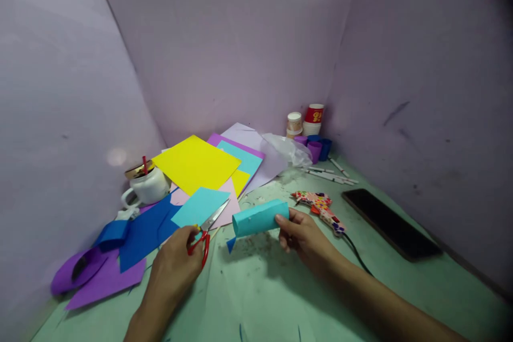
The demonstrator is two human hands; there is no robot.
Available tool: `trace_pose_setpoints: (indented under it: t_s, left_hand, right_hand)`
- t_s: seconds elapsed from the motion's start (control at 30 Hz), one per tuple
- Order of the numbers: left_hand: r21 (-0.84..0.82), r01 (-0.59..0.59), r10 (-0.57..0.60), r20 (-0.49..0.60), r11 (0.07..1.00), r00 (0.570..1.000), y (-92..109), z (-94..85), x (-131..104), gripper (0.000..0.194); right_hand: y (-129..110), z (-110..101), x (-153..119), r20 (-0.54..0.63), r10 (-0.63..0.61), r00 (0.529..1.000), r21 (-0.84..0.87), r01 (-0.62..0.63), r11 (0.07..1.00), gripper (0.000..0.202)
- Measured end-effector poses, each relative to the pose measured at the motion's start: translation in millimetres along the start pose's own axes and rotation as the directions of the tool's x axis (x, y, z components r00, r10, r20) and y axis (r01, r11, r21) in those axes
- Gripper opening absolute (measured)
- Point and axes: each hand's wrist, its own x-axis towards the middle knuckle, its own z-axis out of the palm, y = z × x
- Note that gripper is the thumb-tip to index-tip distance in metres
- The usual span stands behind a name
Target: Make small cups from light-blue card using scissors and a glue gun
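The left hand [176, 259] has its fingers closed around the handles of a pair of scissors with red handles and metal blades [216, 214]. The blades point forward and to the right, over a light blue rectangular paper sheet [196, 204].

The right hand [302, 232] holds a light blue rolled paper tube [258, 218] by its right end, thumb on the near side. The tube is above the pale green desk [256, 304], right of the scissors and apart from them, with its open end facing left. A small dark blue triangular piece [231, 245] is just below that end; contact with the tube cannot be determined.

Right of the tube, a floral-patterned glue gun [315, 200] with a black cable lies on the desk. A black rectangular phone [390, 223] lies further right. Behind the scissors, a large yellow paper sheet [188, 163] lies on other coloured sheets, near a white mug [150, 189]. A dark blue paper sheet [140, 240] and a flat purple paper sheet [108, 288] lie to the left.
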Motion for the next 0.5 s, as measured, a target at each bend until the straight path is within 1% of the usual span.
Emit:
trace_pose_setpoints:
  t_s: [0.03, 0.1, 0.13, 0.2, 0.27, 0.33, 0.4, 0.43, 0.5]
  left_hand:
    - [0.039, -0.004, 0.003, 0.035, 0.999, 0.999, -3.8, 0.6, 1.2, 0.02]
    - [0.153, -0.068, 0.055, 0.086, 0.986, 0.995, -11.8, 5.0, 2.5, 0.016]
    - [0.219, -0.108, 0.089, 0.092, 0.97, 0.992, -16.4, 8.1, 3.2, 0.019]
    - [0.333, -0.166, 0.149, 0.076, 0.928, 0.986, -26.5, 13.6, 5.1, 0.032]
    - [0.39, -0.164, 0.153, 0.059, 0.906, 0.987, -34.6, 16.2, 7.9, 0.039]
    - [0.411, -0.13, 0.102, 0.09, 0.902, 0.991, -37.3, 15.7, 10.0, 0.031]
    - [0.402, -0.097, 0.057, 0.11, 0.911, 0.992, -35.5, 13.9, 10.4, 0.022]
    - [0.38, -0.085, 0.05, 0.101, 0.921, 0.994, -34.7, 12.8, 9.9, 0.021]
    - [0.286, -0.06, 0.039, 0.08, 0.956, 0.996, -37.4, 9.9, 8.8, 0.023]
  right_hand:
    - [-0.8, -1.3, 1.5, -0.011, -0.006, 1.0, 0.004, 0.006, 1.0, 0.04]
    - [-0.2, -4.0, 4.5, -0.028, -0.024, 0.999, -0.004, 0.024, 1.0, 0.04]
    - [1.1, -5.3, 6.0, -0.035, -0.028, 0.999, -0.009, 0.028, 1.0, 0.039]
    - [5.4, -7.4, 9.0, -0.035, -0.019, 0.999, -0.005, 0.019, 1.0, 0.039]
    - [10.5, -8.7, 11.3, -0.027, 0.009, 1.0, 0.014, -0.008, 1.0, 0.04]
    - [15.0, -9.5, 12.5, -0.013, 0.038, 0.999, 0.033, -0.038, 0.999, 0.041]
    - [18.1, -10.4, 13.0, 0.003, 0.064, 0.998, 0.04, -0.064, 0.997, 0.042]
    - [19.2, -11.1, 13.2, 0.004, 0.077, 0.997, 0.038, -0.077, 0.996, 0.042]
    - [20.7, -12.8, 14.0, -0.007, 0.095, 0.995, 0.021, -0.095, 0.995, 0.042]
